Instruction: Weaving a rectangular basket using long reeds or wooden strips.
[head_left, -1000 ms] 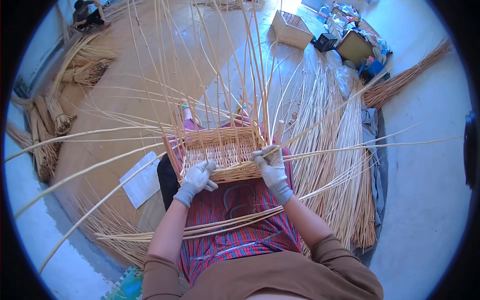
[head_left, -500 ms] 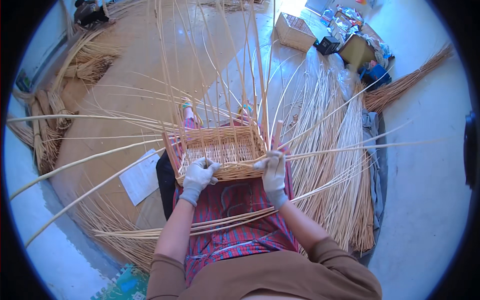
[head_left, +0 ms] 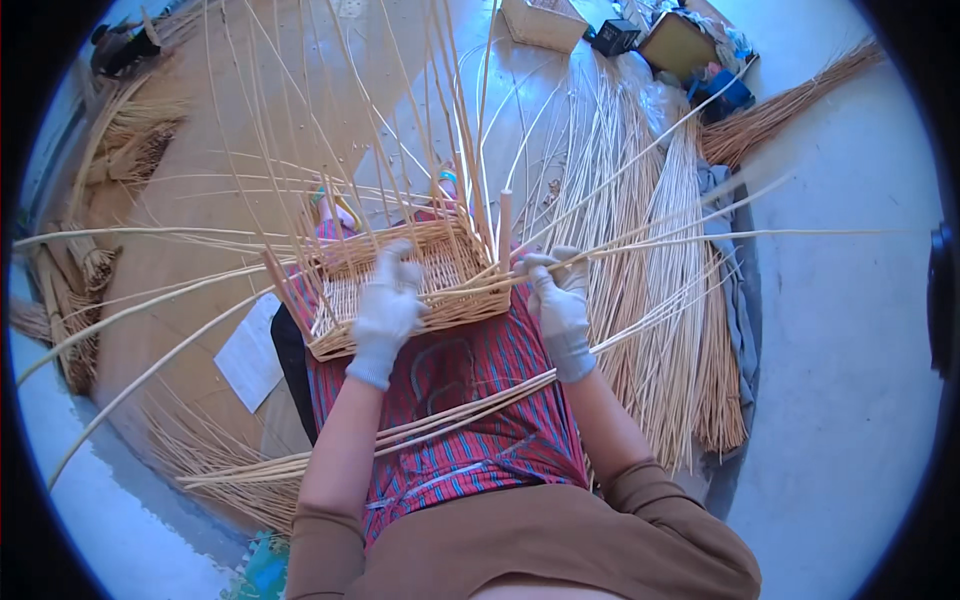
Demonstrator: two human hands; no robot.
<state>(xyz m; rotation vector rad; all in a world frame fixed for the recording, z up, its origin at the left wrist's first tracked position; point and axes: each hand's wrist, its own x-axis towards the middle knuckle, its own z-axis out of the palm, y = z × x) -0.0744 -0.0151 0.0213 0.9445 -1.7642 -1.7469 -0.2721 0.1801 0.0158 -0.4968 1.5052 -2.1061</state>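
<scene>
A rectangular wicker basket [head_left: 465,295] rests on my lap over striped cloth, with upright rods and wooden corner posts [head_left: 506,220] rising from it and long pale willow rods [head_left: 650,243] fanning outward. My left hand [head_left: 387,310], in a white glove, is over the basket's near side, its raised fingers smeared by motion, so I cannot tell whether it holds anything. Just past the basket's right corner, my gloved right hand [head_left: 560,310] has its fingers closed on a pale rod that runs off to the right.
Willow bundles [head_left: 630,360] lie to my right and others [head_left: 130,130] along the left. Boxes [head_left: 615,38] and a cluttered pile stand at the back right. A white sheet [head_left: 247,350] lies left of my lap. Another person [head_left: 128,50] is at the far upper left.
My right hand has moved outward to the right, along the rods, and my left hand has risen over the basket's near side. The view has shifted, with the basket appearing farther left and higher.
</scene>
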